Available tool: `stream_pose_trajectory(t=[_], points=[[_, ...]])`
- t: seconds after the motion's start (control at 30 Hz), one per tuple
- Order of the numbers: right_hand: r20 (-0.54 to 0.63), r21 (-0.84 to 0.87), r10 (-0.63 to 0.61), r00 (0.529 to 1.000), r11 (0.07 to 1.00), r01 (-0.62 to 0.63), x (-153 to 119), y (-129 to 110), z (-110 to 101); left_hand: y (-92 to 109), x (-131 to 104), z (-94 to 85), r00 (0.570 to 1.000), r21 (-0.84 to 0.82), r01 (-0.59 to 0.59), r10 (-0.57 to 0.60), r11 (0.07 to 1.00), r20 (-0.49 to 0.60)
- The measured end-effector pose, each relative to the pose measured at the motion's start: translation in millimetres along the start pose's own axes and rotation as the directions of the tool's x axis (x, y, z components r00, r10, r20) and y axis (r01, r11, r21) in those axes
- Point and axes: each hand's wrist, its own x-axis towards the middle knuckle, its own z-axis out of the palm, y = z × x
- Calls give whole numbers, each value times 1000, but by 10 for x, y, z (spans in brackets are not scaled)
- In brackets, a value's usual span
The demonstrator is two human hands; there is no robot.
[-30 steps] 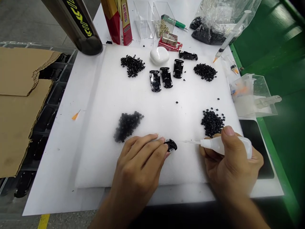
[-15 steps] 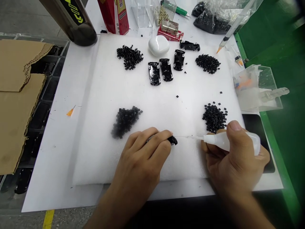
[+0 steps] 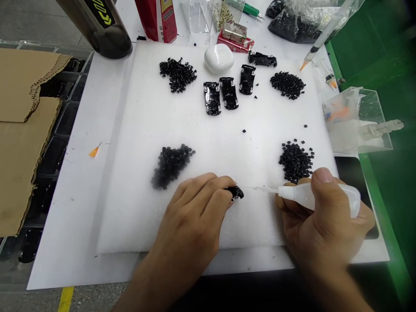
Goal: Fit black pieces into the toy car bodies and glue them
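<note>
On the white foam sheet [image 3: 136, 225], my left hand [image 3: 191, 216] is closed around a small black toy car body [image 3: 237, 192]; the fingers cover most of it and only one end shows. My right hand [image 3: 325, 221] grips a white glue bottle [image 3: 302, 195] lying on its side. The bottle's long thin nozzle points left, its tip reaching the car body near my left fingertips; whether it touches, I cannot tell. Several black car bodies [image 3: 212, 99] rest farther back on the foam. Beside my right hand is a pile of small black square pieces [image 3: 295, 160].
More black piles lie at the left [image 3: 172, 167], the back left [image 3: 178, 74] and the back right [image 3: 287, 85]. A white rounded lump [image 3: 219, 58] sits near red boxes [image 3: 235, 41]. At the right stand a syringe [image 3: 321, 41] and a clear box [image 3: 373, 117]; a dark bottle [image 3: 113, 39] is back left.
The view has shifted slightly. A little more of the car body's end shows past my left fingers. Both hands keep their holds, and the nozzle stays at the car body.
</note>
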Motion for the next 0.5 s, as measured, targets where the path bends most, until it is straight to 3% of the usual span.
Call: stream_pose_trajectory(t=[0.27,0.5], points=[[-68,31,52,996,998,-50,-23,-53,62,-10,-15,1,1000,-7,8,-8,1000,-5],[-41,-36,52,998,998,-53,-54,-79,50,8,-1,-7,1000,2,-4,4,1000,-22]])
